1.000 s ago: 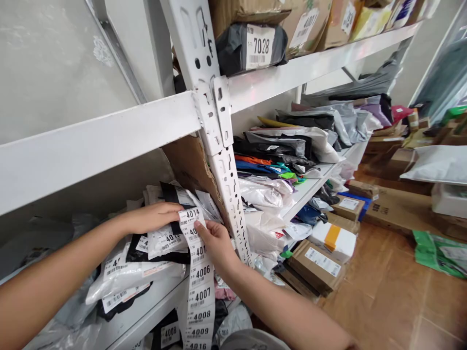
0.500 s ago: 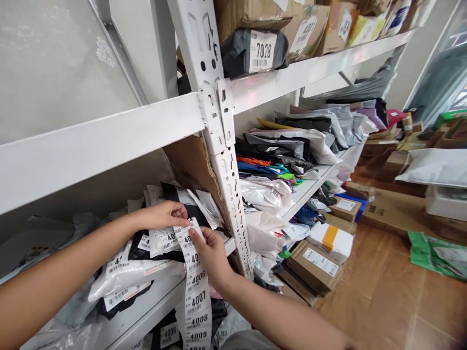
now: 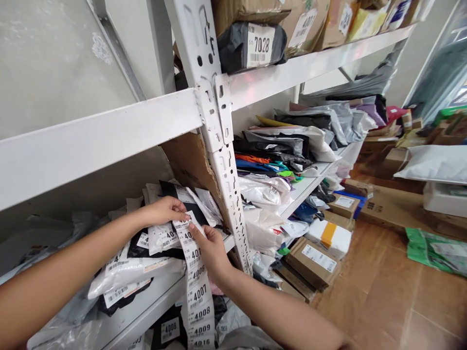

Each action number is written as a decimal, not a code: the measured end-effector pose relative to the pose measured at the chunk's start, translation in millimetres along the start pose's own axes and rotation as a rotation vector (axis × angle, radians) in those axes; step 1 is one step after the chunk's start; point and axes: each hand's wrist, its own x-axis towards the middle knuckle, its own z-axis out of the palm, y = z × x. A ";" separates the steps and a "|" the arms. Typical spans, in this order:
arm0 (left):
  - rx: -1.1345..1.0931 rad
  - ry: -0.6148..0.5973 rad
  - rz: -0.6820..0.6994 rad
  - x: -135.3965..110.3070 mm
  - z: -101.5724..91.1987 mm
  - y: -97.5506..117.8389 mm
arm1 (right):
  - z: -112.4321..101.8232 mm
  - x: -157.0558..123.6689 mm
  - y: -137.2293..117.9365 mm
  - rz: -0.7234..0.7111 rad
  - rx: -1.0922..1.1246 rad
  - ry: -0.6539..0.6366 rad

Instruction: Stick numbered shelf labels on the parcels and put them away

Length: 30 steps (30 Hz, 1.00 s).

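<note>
Between my hands runs a long strip of printed number labels (image 3: pixel 199 296), hanging down past the shelf edge with numbers such as 4007 and 4008 readable. My left hand (image 3: pixel 166 211) pinches the strip's upper end, fingers curled. Just below and to the right, my right hand (image 3: pixel 209 245) has its thumb pressed on the strip's face near the top. Behind the hands lie white and black mailer bags (image 3: pixel 160 238) with number labels, stacked on the lower shelf (image 3: pixel 146 311).
A white perforated shelf post (image 3: pixel 228 194) rises right of my hands, with a crossbeam (image 3: pixel 102 124) above my left arm. Bagged parcels (image 3: pixel 284 141) fill the right shelf. Cardboard boxes (image 3: pixel 312 262) stand low beside the wooden floor (image 3: pixel 383 291). A dark parcel marked 7028 (image 3: pixel 233 46) sits overhead.
The top of the strip has shifted slightly, so more of its uppermost label shows between my hands. Both hands keep their hold. The view has moved a little.
</note>
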 end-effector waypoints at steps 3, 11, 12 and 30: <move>0.209 0.112 0.038 -2.2 7.0 -2.4 | -3.6 -3.1 0.1 0.002 -0.016 -0.043; 0.698 0.045 0.066 -14.5 17.9 17.9 | -10.6 -16.1 13.4 0.026 0.020 -0.076; 0.717 0.028 0.056 -14.4 18.2 19.2 | -13.4 -18.9 16.1 0.016 -0.007 -0.076; 0.597 -0.321 0.582 18.0 -0.5 48.7 | -84.4 -24.2 -1.5 -0.315 -0.192 -0.329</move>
